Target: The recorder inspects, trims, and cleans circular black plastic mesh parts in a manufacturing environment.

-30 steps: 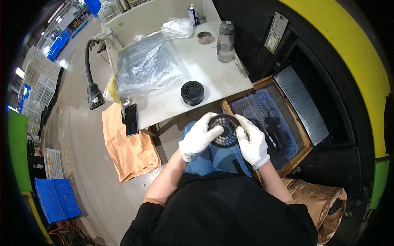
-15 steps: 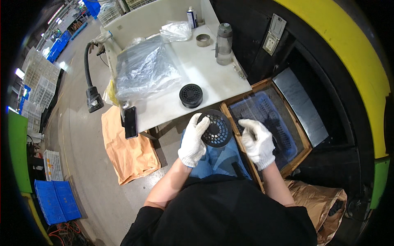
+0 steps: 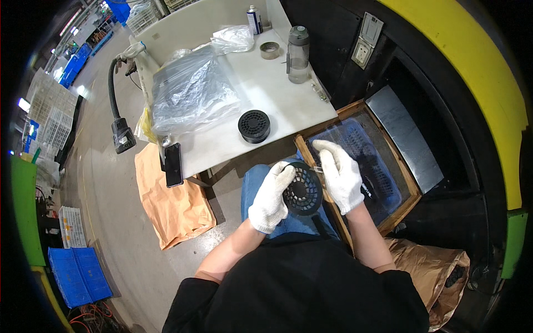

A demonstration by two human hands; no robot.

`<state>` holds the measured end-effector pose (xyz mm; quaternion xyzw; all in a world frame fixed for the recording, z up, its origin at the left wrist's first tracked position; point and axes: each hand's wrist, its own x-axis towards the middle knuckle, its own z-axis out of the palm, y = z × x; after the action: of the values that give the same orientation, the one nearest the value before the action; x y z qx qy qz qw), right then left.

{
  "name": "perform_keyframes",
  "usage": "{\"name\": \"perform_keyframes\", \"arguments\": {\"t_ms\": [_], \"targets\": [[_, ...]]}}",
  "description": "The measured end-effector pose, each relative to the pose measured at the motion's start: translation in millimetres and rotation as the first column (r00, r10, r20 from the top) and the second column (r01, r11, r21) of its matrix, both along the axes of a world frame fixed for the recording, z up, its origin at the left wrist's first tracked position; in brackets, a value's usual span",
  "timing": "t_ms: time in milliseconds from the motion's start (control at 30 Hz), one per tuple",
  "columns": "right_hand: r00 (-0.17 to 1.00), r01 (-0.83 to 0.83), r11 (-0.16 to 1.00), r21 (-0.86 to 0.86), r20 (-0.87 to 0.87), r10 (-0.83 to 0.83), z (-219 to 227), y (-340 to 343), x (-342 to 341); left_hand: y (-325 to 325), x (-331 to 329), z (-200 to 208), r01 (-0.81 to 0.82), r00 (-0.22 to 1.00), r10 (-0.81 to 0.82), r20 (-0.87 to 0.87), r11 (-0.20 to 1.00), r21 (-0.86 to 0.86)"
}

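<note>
The black perforated disc (image 3: pixel 300 191) is held above the lap, grasped near its 10 o'clock edge by the left hand (image 3: pixel 271 197). The right hand (image 3: pixel 342 176) is positioned at 2 o'clock; whether anything is grasped cannot be determined.

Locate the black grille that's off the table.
Head view, just right of centre: the black grille is held at its left edge by the gloved left hand, over blue jeans, with the gloved right hand to its right.
</note>
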<state>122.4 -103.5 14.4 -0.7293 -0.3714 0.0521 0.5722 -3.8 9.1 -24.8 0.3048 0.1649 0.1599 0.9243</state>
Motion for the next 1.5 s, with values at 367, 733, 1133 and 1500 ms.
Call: {"name": "perform_keyframes", "arguments": {"t_ms": [367, 733, 1133, 1500], "targets": [[0.981, -0.173, 0.873, -0.456, -0.006, 0.192, 3, -9, -19, 23, 3, 10, 0.058, 0.964, 0.165, -0.210, 0.638, 0.768], [0.983, -0.165, 0.878, -0.449, -0.006, 0.182, -10, 11, -17, 7, 17, 8, -0.027, 0.971, 0.195, -0.138, 0.664, 0.747], [0.773, -0.376, 0.926, 0.030, -0.541, 0.331, -15, 2, -12, 5, 21, 5, 0.142, 0.968, 0.047, -0.245, 0.701, 0.699], [0.758, -0.449, 0.873, -0.192, -0.598, 0.259, -45, -11, -8, -18, 17, -10, 0.094, 0.943, 0.160, -0.291, 0.712, 0.696]]}}
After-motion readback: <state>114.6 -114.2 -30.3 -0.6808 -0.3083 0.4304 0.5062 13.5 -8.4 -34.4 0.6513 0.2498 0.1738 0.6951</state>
